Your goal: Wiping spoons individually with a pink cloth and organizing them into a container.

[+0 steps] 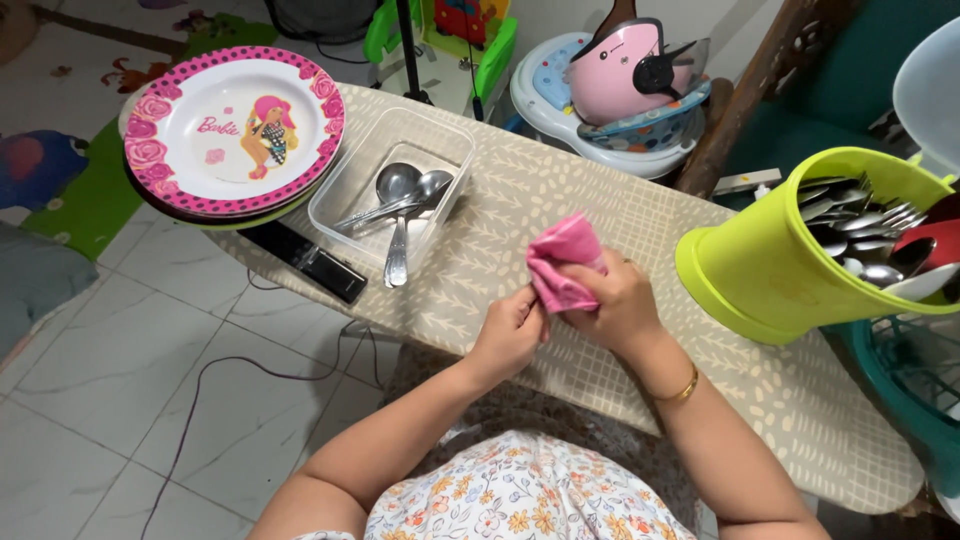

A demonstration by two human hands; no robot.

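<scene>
Step in hand: I judge this to be wiping cutlery dry, one piece at a time, with the pink cloth (562,272) bunched between my two hands over the surface (600,210).
Right hand (622,305): my grip is closed around the cloth, fingers wrapped over its lower folds; the upper part of the cloth sticks up free above my knuckles.
Left hand (510,335): fingers pinched shut at the cloth's lower left edge, touching it. Whether a utensil sits inside the folds I cannot tell; the cloth hides it.
Cloth relative to grip: held in the air just above the surface, between both hands, near my body.
Clear tray (345,185): well to my left, holding a few metal spoons (402,200), one handle poking over the near rim.
Green holder (765,265): to my right, tipped toward me, packed with more cutlery.
Plates (232,130): a pink-rimmed stack beyond the tray, at the surface's far left end.
Next move calls for: in my judgement, keeping the cloth tight while turning whatever is inside, then a reach left to the tray.
</scene>
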